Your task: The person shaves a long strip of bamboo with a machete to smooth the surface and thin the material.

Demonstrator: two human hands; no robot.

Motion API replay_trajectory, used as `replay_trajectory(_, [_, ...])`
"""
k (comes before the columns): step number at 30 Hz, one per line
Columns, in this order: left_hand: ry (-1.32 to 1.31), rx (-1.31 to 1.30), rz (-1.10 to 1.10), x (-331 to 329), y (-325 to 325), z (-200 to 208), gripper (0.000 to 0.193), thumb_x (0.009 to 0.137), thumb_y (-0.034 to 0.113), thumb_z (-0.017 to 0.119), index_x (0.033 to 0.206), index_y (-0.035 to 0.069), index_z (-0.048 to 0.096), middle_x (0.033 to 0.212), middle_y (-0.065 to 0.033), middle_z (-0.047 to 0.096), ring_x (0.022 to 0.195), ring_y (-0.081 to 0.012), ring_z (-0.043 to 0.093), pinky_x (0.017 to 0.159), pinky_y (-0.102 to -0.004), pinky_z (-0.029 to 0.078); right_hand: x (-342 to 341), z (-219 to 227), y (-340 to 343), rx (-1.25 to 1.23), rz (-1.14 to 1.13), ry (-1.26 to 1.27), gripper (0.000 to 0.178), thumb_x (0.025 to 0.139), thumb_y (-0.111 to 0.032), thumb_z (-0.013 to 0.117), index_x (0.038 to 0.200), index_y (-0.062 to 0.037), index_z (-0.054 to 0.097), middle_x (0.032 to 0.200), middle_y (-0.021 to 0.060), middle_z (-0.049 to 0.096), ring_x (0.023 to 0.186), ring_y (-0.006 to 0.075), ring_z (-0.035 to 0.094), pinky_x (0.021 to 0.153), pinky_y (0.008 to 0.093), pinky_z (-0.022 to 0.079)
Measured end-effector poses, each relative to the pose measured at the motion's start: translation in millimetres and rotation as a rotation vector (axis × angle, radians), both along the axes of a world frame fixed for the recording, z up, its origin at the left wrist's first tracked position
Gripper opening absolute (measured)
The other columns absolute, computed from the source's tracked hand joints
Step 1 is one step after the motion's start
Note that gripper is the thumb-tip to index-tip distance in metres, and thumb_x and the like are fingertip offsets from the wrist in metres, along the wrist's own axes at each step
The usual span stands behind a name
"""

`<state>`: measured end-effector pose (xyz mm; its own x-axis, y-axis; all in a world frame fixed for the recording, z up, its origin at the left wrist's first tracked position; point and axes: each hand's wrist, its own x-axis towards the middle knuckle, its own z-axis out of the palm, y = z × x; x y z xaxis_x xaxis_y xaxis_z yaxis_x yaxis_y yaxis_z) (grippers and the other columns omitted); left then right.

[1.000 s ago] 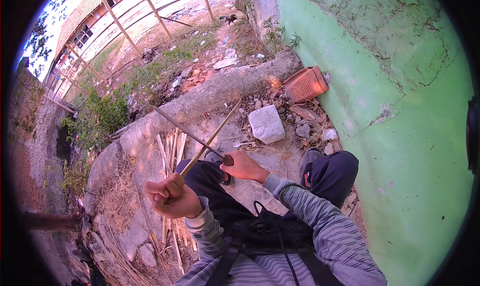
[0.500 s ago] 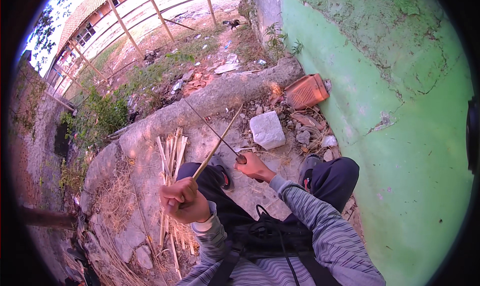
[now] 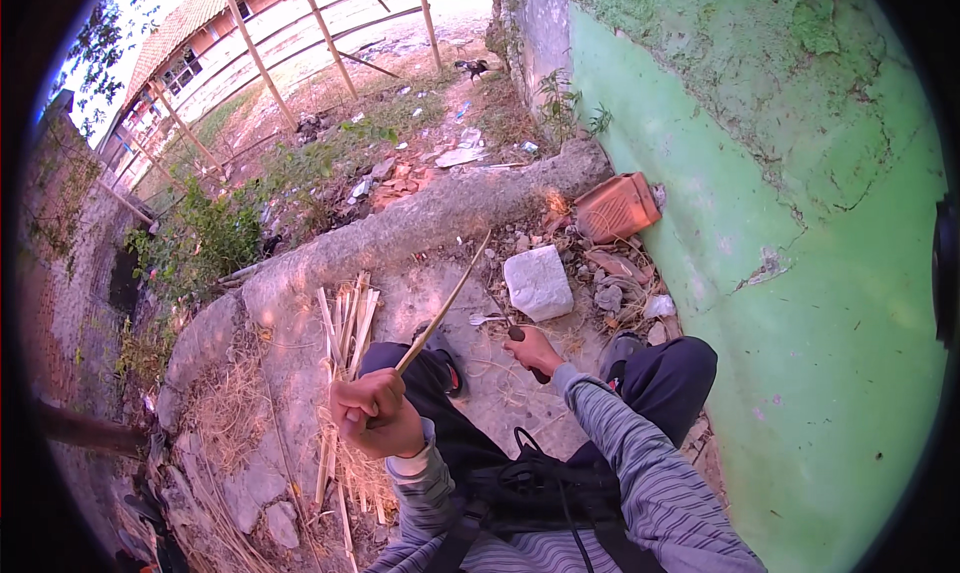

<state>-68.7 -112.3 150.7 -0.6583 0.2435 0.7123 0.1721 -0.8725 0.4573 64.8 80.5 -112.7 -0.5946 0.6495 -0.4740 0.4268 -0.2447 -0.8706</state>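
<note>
The knife (image 3: 516, 334) has been moved rightward since the earlier frame. Left of centre, 1 stick (image 3: 441, 314) is clamped in the fingers of the left hand (image 3: 378, 414). Near centre, below a white block (image 3: 538, 283), the knife is gripped by the closed fingers of the right hand (image 3: 537, 352).

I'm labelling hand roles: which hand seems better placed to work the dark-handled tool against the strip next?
Probably the right hand: it grips the dark-handled tool, while the left hand is occupied holding the pale strip.
</note>
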Motion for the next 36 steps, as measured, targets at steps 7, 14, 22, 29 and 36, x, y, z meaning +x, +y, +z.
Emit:
replay_trajectory(7, [-0.012, -0.035, 0.013, 1, 4, 4, 0.035, 0.105, 0.031, 0.04, 0.078, 0.009, 0.035, 0.049, 0.0016, 0.027, 0.042, -0.0077, 0.018, 0.042, -0.0299, 0.017, 25, -64, -14, -0.282, -0.183, -0.074, 0.023, 0.092, -0.02, 0.072, 0.081, -0.0047, 0.059, 0.063, 0.003, 0.054, 0.045, 0.0123, 0.049, 0.041, 0.0319, 0.04])
replay_trajectory(14, [-0.23, -0.083, 0.047, 13, -2, 23, 0.038, 0.11, 0.037, 0.036, 0.086, 0.009, 0.042, 0.055, 0.0024, 0.026, 0.049, -0.0097, 0.019, 0.053, -0.0316, 0.022, 31, -56, -28, -0.504, -0.237, 0.024, 0.024, 0.095, -0.025, 0.072, 0.087, -0.0079, 0.057, 0.064, -0.0018, 0.051, 0.049, 0.0081, 0.046, 0.046, 0.0275, 0.039])
replay_trajectory(22, [0.067, -0.234, -0.101, 21, -1, 15, 0.058, 0.111, 0.044, 0.039, 0.066, 0.008, 0.044, 0.058, -0.0022, 0.036, 0.052, -0.0145, 0.028, 0.056, -0.0349, 0.026, 12, 54, -36, -0.316, -0.193, 0.335, 0.025, 0.097, -0.027, 0.073, 0.088, -0.0111, 0.056, 0.062, -0.0061, 0.048, 0.046, 0.0051, 0.043, 0.044, 0.025, 0.038])
replay_trajectory(29, [0.138, -0.245, -0.099, 50, 3, 19, 0.062, 0.103, 0.043, 0.058, 0.06, 0.001, 0.047, 0.06, -0.0048, 0.044, 0.053, -0.0168, 0.039, 0.056, -0.0338, 0.032, 5, 158, -54, -0.051, -0.147, 0.593, 0.03, 0.095, -0.026, 0.077, 0.082, -0.0084, 0.056, 0.065, 0.0016, 0.062, 0.044, 0.0058, 0.049, 0.041, 0.024, 0.038])
replay_trajectory(36, [0.106, -0.281, -0.245, 65, 9, 14, 0.056, 0.092, 0.04, 0.075, 0.066, 0.002, 0.044, 0.067, -0.0044, 0.046, 0.061, -0.0164, 0.043, 0.058, -0.0325, 0.033, 18, 183, -52, -0.192, -0.063, 0.648, 0.023, 0.096, -0.022, 0.076, 0.098, -0.007, 0.058, 0.067, -0.001, 0.061, 0.045, 0.0061, 0.05, 0.042, 0.025, 0.038])
